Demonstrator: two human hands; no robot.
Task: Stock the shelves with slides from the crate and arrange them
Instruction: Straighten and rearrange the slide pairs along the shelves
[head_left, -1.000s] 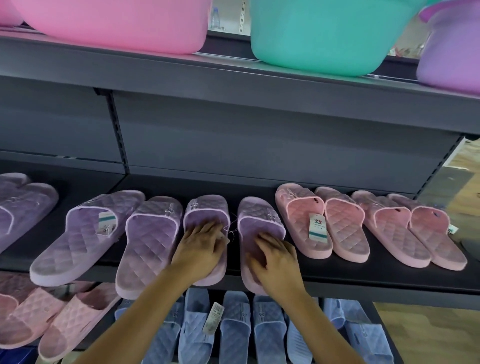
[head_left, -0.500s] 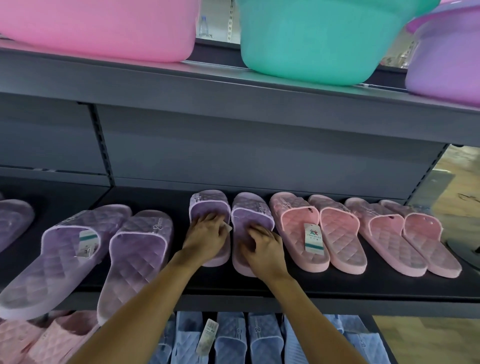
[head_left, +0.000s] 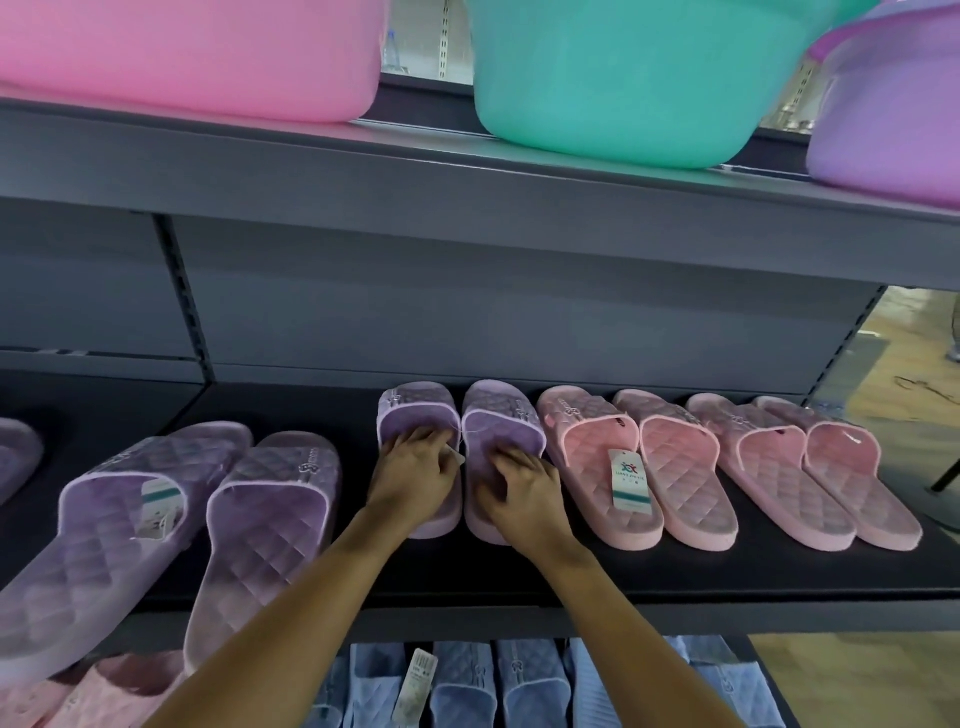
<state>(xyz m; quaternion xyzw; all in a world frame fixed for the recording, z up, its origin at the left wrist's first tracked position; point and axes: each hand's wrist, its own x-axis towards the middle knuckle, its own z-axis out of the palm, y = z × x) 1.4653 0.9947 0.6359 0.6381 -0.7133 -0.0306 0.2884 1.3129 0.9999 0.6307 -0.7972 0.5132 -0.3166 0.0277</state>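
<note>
Centre frame, on the dark shelf (head_left: 649, 577): left hand (head_left: 413, 480) rests on the quilted purple left slide (head_left: 418, 413), fingers bent, grip unclear. Right hand (head_left: 524, 496) presses the matching right slide (head_left: 501, 415) beside it, fingers spread.

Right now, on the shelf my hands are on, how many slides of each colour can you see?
Purple slides: 5, one of them cut off at the left edge
Pink slides: 4
Total: 9

Middle purple pair (head_left: 415, 410) deeper on shelf (head_left: 727, 577)
</note>
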